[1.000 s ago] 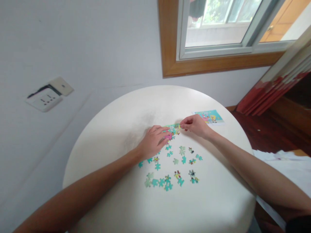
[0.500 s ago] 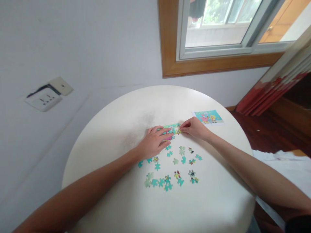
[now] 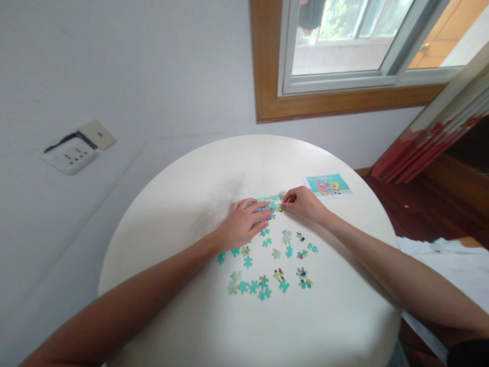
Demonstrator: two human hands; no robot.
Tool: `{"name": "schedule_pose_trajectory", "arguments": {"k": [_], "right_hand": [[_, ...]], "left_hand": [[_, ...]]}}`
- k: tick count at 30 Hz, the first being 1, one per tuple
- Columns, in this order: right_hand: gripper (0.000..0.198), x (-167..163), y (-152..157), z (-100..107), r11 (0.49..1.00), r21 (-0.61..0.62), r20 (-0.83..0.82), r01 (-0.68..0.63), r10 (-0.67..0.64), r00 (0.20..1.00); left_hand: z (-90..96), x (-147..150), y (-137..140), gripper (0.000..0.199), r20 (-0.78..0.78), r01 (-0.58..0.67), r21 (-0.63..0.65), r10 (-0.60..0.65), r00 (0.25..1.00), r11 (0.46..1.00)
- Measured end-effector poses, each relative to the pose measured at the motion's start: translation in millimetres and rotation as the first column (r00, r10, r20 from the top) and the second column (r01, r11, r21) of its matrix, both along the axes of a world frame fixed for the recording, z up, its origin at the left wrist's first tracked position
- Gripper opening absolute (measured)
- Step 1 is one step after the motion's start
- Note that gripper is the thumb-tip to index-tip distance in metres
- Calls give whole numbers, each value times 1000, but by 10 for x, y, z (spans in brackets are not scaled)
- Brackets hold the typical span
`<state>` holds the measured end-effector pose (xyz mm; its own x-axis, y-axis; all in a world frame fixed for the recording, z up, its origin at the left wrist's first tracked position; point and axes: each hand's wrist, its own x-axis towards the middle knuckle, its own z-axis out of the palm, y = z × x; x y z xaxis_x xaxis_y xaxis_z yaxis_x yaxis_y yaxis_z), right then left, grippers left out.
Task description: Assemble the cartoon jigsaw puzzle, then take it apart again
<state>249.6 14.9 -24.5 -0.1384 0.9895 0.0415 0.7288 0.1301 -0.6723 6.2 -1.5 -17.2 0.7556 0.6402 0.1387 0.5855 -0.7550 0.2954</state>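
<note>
My left hand [image 3: 244,220] lies flat with its fingers spread over a partly joined jigsaw puzzle [image 3: 270,199], covering much of it. At the puzzle's right edge, my right hand [image 3: 300,203] pinches a small yellow puzzle piece [image 3: 280,208] between thumb and forefinger. That piece touches or nearly touches the joined part; which of the two I cannot tell. Nearer to me lie several loose puzzle pieces, among them a teal piece [image 3: 248,262], a red and yellow piece [image 3: 278,274] and a pale green piece [image 3: 276,253].
A printed picture card [image 3: 329,186] with pink and yellow cartoon figures lies at the right on the round white table [image 3: 171,316]. Behind the table are a wall with a socket [image 3: 71,155] and a window [image 3: 340,51]. A red and cream curtain [image 3: 416,148] hangs at the right.
My right hand has shifted slightly at the puzzle's right edge, its fingertips now covering more of the yellow piece. My left hand stays in place, and the loose pieces lie as before.
</note>
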Motion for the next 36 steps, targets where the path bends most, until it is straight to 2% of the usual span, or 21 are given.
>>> {"name": "schedule_pose_trajectory", "arguments": {"k": [5, 13, 21, 28, 31, 36], "right_hand": [[19, 4, 6, -16, 1000, 5, 14, 19, -19, 1000], [15, 143, 86, 52, 998, 61, -88, 5, 1, 996], [15, 107, 52, 47, 981, 111, -98, -162, 173, 980], [17, 66, 17, 46, 961, 93, -59, -262, 268, 962], [16, 80, 17, 99, 963, 142, -81, -230, 243, 967], [16, 103, 40, 165, 977, 186, -99, -103, 123, 987]], "left_hand": [[2, -2, 0, 35, -15, -3, 7, 3, 1000, 1000], [-22, -5, 5, 34, -22, 0, 34, 1, 1000, 999], [-20, -5, 9, 33, 9, -3, 53, 3, 1000, 999], [-27, -10, 8, 34, 25, -1, 53, 0, 1000, 999], [1, 4, -7, 36, 42, 1, 62, -4, 999, 998], [79, 17, -9, 39, 171, -47, 99, 29, 985, 994]]}}
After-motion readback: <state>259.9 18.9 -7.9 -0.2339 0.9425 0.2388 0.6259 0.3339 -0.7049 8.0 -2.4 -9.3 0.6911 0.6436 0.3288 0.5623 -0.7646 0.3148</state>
